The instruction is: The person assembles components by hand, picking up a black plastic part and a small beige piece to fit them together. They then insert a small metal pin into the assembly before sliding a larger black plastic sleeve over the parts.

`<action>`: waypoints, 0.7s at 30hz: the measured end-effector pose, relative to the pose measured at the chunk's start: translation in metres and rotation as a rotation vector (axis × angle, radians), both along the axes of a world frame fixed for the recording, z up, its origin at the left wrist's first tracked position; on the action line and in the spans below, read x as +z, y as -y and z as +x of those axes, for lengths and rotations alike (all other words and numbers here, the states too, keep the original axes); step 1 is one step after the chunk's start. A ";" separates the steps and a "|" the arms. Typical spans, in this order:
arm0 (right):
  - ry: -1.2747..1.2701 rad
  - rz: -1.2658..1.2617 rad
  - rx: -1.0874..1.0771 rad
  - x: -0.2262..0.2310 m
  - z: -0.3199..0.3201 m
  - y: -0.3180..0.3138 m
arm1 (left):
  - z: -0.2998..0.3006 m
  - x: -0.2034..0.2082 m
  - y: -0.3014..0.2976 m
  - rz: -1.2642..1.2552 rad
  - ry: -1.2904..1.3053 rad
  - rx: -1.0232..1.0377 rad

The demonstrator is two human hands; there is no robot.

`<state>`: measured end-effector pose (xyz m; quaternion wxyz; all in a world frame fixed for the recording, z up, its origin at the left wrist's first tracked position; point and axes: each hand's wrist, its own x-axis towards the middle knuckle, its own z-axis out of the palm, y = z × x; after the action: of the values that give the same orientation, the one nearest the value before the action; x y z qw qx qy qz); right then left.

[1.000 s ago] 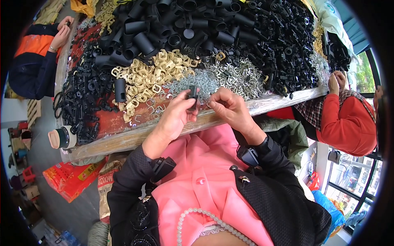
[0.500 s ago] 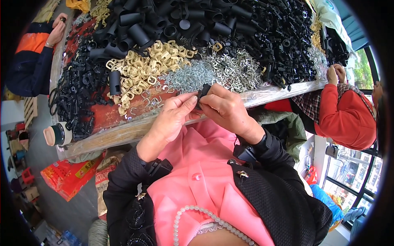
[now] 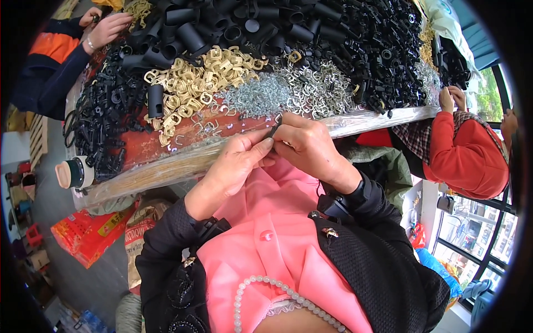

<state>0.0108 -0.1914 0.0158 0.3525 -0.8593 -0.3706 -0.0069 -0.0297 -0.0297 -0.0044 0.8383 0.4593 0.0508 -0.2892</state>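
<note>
Just over the near edge of the table, my two hands meet around a small black plastic part. My left hand pinches it between thumb and fingers. Curled from the other side, my right hand grips the same part, and its fingers cover most of it. Beyond them lie a heap of small silvery screws, a heap of bent silver metal clips and a pile of cream-coloured buckle-like rings.
Black tubes and small black parts cover the far table. A lidded cup stands at the left corner. One co-worker's hand reaches in at the left; another person in a red sleeve works at the right.
The black part has turned and sunk lower between my fingers, so less of it shows. At the left, the co-worker's hand has moved forward over the table.
</note>
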 end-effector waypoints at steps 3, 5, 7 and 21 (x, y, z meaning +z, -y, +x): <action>0.016 0.089 -0.041 -0.006 -0.002 -0.003 | 0.002 -0.007 -0.002 -0.058 -0.031 0.015; 0.015 0.107 -0.033 -0.012 -0.002 -0.004 | 0.003 -0.012 -0.005 -0.128 -0.068 0.034; 0.010 0.142 -0.023 -0.016 -0.001 -0.006 | 0.004 -0.014 -0.009 -0.156 -0.101 0.044; 0.024 0.156 0.194 -0.008 0.009 0.021 | 0.007 -0.013 -0.016 -0.359 -0.283 0.059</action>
<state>0.0197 -0.2125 0.0079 0.4128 -0.7893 -0.4544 -0.0120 -0.0228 -0.0137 -0.0171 0.8992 0.2558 0.1292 -0.3305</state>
